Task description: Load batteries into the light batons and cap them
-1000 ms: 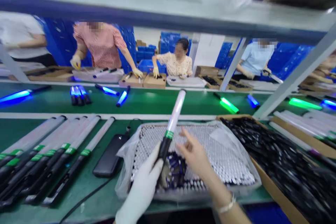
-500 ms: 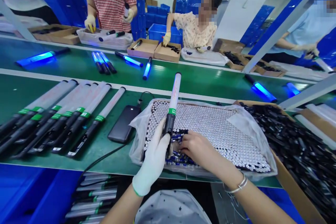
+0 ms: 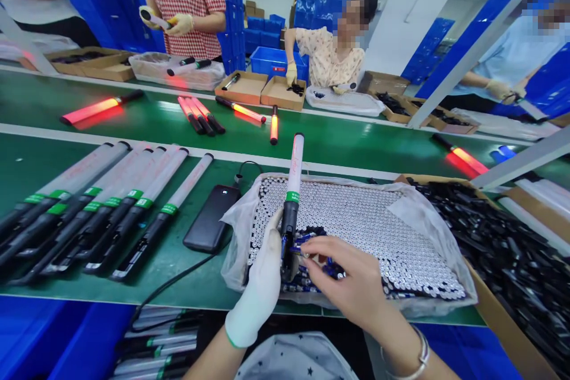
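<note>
My left hand point(image 3: 263, 270), in a white glove, grips a light stick point(image 3: 295, 169) by its black handle. The stick has a white tube, a green band and a black cap, and its tube points away from me. My bare right hand point(image 3: 345, 273) pinches a small blue battery point(image 3: 296, 249) at the handle's side; how far it sits inside I cannot tell. Both hands are over a plastic-lined tray point(image 3: 236, 234) packed with upright batteries point(image 3: 356, 214), while loose blue ones lie at its near side.
Left of the tray lie a black power bank point(image 3: 211, 217) with a cable and several unlit light sticks point(image 3: 151, 214). A carton of black parts point(image 3: 503, 267) stands on the right. Glowing red sticks point(image 3: 196, 114) lie on the green belt point(image 3: 356, 145); co-workers sit or stand beyond.
My right hand has come up from the loose batteries to the handle with a battery. The lit sticks turned from blue to red, and those on the belt shifted right.
</note>
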Demonstrator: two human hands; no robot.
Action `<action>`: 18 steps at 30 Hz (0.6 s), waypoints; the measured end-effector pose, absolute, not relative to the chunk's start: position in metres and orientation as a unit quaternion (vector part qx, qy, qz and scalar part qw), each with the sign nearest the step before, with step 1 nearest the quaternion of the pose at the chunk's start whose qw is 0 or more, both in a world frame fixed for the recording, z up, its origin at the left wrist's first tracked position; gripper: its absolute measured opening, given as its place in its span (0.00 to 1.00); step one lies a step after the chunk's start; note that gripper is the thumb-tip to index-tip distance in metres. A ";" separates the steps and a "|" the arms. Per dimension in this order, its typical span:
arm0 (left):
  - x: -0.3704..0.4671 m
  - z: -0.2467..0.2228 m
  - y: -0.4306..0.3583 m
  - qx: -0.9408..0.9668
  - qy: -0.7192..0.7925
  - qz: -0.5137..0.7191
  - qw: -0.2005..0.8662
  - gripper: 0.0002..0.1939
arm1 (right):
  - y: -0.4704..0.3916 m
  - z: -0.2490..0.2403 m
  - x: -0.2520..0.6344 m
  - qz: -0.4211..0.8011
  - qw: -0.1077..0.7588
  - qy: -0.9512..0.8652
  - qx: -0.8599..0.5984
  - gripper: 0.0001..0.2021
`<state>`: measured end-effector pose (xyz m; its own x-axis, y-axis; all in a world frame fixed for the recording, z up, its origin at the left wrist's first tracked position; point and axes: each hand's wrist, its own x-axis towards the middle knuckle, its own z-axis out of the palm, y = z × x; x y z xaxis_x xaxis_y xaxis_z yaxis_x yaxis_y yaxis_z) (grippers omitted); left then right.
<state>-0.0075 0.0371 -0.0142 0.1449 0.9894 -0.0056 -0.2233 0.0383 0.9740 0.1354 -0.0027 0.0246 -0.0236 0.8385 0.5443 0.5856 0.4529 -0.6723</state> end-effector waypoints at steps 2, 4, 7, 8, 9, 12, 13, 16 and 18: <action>-0.007 -0.016 0.038 0.491 0.406 0.510 0.578 0.29 | -0.002 0.020 0.127 0.179 0.495 -0.662 -0.533 0.08; -0.007 -0.016 0.037 0.507 0.404 0.506 0.568 0.30 | 0.003 0.016 0.122 0.243 0.499 -0.616 -0.559 0.07; -0.008 -0.013 0.035 0.517 0.405 0.497 0.567 0.29 | 0.012 0.013 0.116 0.278 0.490 -0.597 -0.571 0.07; -0.009 -0.012 0.034 0.517 0.410 0.493 0.567 0.28 | 0.014 0.012 0.115 0.273 0.488 -0.598 -0.574 0.08; -0.009 -0.010 0.034 0.517 0.418 0.488 0.565 0.26 | 0.016 0.013 0.115 0.264 0.489 -0.598 -0.577 0.09; -0.010 -0.008 0.034 0.505 0.425 0.466 0.590 0.27 | 0.016 0.015 0.125 0.248 0.498 -0.587 -0.588 0.10; -0.010 -0.008 0.034 0.494 0.414 0.455 0.614 0.28 | 0.016 0.017 0.133 0.243 0.495 -0.586 -0.594 0.09; -0.010 -0.009 0.033 0.459 0.366 0.429 0.687 0.29 | 0.015 0.019 0.165 0.220 0.417 -0.627 -0.620 0.07; -0.011 -0.010 0.032 0.447 0.359 0.426 0.699 0.30 | 0.015 0.019 0.184 0.198 0.299 -0.694 -0.624 0.07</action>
